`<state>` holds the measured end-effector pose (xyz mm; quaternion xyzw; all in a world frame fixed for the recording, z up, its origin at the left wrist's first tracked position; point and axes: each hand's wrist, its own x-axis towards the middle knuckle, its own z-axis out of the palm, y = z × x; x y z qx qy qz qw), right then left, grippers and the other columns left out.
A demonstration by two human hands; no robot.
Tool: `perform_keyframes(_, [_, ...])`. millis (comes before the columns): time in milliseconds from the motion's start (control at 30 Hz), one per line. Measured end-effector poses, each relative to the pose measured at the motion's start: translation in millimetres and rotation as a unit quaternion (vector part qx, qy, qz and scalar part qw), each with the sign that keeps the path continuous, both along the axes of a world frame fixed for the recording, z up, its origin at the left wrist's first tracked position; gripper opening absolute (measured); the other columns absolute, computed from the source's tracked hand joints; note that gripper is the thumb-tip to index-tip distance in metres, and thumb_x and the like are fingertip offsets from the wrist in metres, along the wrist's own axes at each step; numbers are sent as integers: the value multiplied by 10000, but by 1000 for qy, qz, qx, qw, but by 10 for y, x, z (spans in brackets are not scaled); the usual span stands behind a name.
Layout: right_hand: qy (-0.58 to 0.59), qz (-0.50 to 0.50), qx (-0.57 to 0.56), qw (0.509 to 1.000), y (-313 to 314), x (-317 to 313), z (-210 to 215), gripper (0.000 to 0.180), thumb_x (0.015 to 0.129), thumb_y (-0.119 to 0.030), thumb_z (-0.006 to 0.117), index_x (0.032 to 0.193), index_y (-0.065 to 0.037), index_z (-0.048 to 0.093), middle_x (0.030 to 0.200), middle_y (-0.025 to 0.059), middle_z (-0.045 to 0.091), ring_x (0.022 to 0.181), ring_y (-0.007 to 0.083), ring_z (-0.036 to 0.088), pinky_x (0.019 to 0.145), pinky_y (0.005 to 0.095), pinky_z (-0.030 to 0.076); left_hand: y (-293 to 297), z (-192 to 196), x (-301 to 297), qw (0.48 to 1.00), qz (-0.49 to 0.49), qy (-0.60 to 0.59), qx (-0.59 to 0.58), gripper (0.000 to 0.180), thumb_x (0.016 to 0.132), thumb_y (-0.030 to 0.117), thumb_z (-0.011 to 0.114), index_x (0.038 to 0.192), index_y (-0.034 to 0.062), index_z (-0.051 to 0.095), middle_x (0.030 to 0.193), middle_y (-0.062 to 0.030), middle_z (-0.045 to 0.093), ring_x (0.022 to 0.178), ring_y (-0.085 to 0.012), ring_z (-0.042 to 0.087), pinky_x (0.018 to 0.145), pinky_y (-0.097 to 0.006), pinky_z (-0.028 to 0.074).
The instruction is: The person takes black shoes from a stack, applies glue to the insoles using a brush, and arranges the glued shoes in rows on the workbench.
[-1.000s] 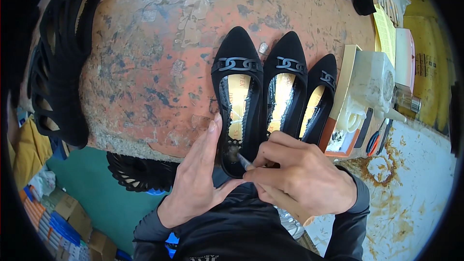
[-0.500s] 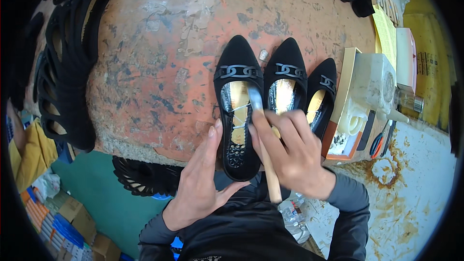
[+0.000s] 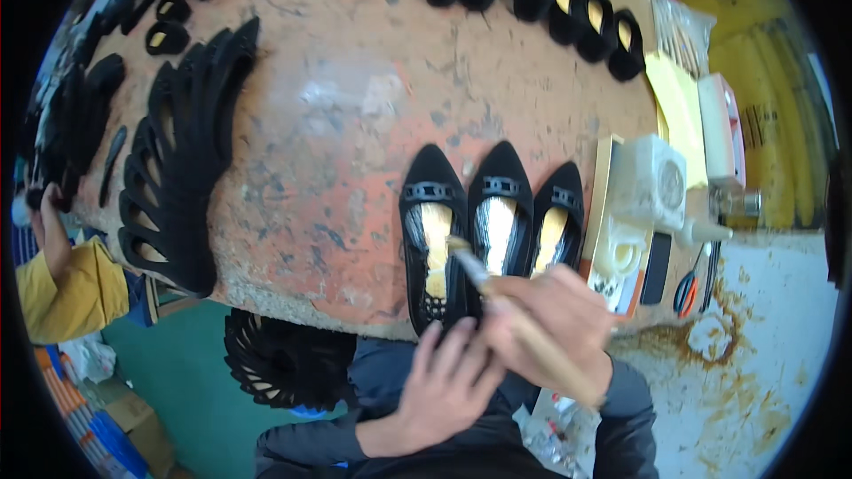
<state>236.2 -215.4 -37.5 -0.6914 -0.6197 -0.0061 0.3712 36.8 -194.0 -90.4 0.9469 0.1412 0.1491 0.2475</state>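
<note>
Three black pointed flats stand side by side at the table's front edge, each with a dark chain ornament and a gold insole: the left flat (image 3: 431,168), the middle flat (image 3: 503,166) and the right flat (image 3: 563,181). Shiny wet-looking streaks show inside the left two. My right hand (image 3: 568,324) is closed round the pale wooden handle of a brush (image 3: 548,350); its tip hangs over the right side of the left flat's opening. The fingers of my left hand (image 3: 441,395) are stretched out and rest at that flat's heel, not wrapped round it.
A white glue container (image 3: 652,182) in a shallow box (image 3: 600,191) stands right of the flats, near scissors (image 3: 685,291). Black shoes (image 3: 561,4) line the far edge. Nested black shoes (image 3: 182,160) lie left. Another person's yellow sleeve (image 3: 71,288) shows at far left.
The view has tilted up, showing more of the table's far side. My left hand has gone from the left flat's side to its heel. The brush has swung to a flatter slant.
</note>
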Motion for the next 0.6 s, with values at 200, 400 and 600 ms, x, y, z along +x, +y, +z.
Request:
perform_keyframes(200, [42,-233,74,969,-477,359,336,189,967,-43,676,1033,105,773,789,155,758,650,169,621,594,289,458,102,-662,536,983,-37,-84,158,559,924,529,783,1324,140,758,1012,-13,609,930,-207,590,725,-353,409])
perform_keyframes(400, [80,-306,125,940,-787,564,261,257,1014,-103,657,1069,130,749,821,183,753,684,185,626,636,309,478,1205,-526,839,954,-46,-226,192,501,816,608,870,828,150,666,771,24,513,754,-168,556,606,-319,420])
perform_keyframes(600, [67,-321,145,933,-843,681,205,284,1026,-132,645,1078,132,734,818,200,756,691,196,606,639,322,469,2982,-108,1407,919,118,-240,289,559,703,584,955,831,117,675,741,-38,615,756,-263,629,628,-406,532])
